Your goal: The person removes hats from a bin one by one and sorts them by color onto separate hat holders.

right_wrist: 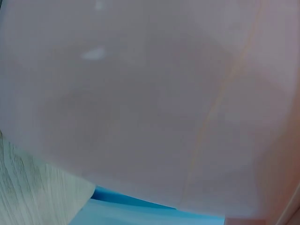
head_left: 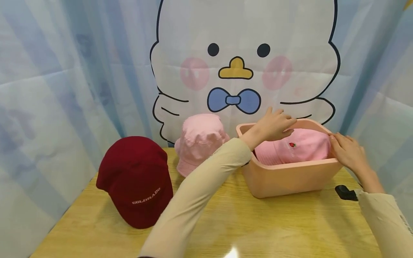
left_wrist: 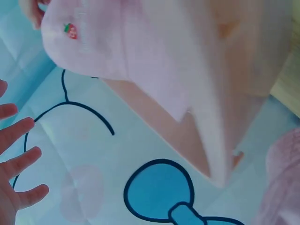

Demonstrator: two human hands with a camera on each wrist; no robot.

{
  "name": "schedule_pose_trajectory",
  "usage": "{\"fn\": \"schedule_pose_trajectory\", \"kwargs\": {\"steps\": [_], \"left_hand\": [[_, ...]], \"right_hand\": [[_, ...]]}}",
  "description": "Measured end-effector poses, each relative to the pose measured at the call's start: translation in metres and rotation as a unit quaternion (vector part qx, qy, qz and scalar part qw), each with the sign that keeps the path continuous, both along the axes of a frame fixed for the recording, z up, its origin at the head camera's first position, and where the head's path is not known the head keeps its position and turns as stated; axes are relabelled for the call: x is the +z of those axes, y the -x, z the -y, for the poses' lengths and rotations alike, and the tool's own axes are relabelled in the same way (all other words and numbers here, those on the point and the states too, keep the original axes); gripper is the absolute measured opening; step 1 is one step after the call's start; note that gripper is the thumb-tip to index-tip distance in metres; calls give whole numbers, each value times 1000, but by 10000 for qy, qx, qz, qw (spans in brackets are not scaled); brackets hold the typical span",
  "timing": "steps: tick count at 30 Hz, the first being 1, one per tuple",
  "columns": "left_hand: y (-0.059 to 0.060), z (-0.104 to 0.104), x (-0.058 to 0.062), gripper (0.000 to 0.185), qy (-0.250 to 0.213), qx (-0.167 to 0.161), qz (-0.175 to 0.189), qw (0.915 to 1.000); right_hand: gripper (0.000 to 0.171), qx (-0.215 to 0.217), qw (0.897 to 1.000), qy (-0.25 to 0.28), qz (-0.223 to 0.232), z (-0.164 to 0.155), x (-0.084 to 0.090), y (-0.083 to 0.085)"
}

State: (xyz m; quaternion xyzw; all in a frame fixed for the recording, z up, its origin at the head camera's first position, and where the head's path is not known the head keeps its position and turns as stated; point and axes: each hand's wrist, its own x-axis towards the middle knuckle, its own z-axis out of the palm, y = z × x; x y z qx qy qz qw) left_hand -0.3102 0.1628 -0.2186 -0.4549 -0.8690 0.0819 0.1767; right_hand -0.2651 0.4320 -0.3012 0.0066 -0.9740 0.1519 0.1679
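Observation:
A peach plastic bin (head_left: 292,179) stands on the table at the right. In it lies a pink baseball cap (head_left: 306,143) with a small strawberry on its front, its brim toward the left. My left hand (head_left: 274,125) hovers over the back left of the bin, fingers spread and holding nothing; the left wrist view also shows the splayed fingers (left_wrist: 21,159) beside the cap. At the bin's right end my right hand (head_left: 350,152) grips the rim, close to the cap's crown. The bin's wall (right_wrist: 140,103) fills the right wrist view, where that hand is hidden.
Left of the bin stands a pink bucket hat (head_left: 201,139). A dark red baseball cap (head_left: 138,179) marked COLORADO sits farther left, near the edge of the wooden table (head_left: 245,225). Behind hangs a curtain (head_left: 235,32) printed with a cartoon bird.

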Motion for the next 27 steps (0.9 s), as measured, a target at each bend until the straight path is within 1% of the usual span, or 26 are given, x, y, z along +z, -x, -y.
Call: {"fn": "schedule_pose_trajectory", "kwargs": {"steps": [3, 5, 9, 13, 17, 20, 24, 27], "left_hand": [[-2, -12, 7, 37, -72, 17, 131, 9999], [-3, -22, 7, 41, -65, 54, 245, 9997], [-7, -40, -2, 48, 166, 234, 284, 9992], [-9, -52, -8, 51, 484, 369, 180, 9980], [-11, -57, -11, 54, 743, 412, -60, 9964], [-12, -56, -15, 53, 850, 400, -204, 9954], [-11, -55, -23, 52, 908, 391, -347, 9945], [-12, -56, -28, 53, 981, 452, -357, 9935]], "right_hand": [[54, -16, 10000, 38, -3, 0, 1, 0], [55, -36, 10000, 65, -17, 0, 1, 0], [54, -89, 9999, 127, -24, 1, 0, -1], [55, -118, 9999, 84, -11, 1, 1, 1], [57, -147, 9999, 54, -17, 2, 2, 2], [58, -178, 9998, 59, 19, 2, 2, 3], [59, -180, 9998, 97, 85, 1, 0, 3], [59, -190, 9997, 140, 75, 1, -1, 2]]}}
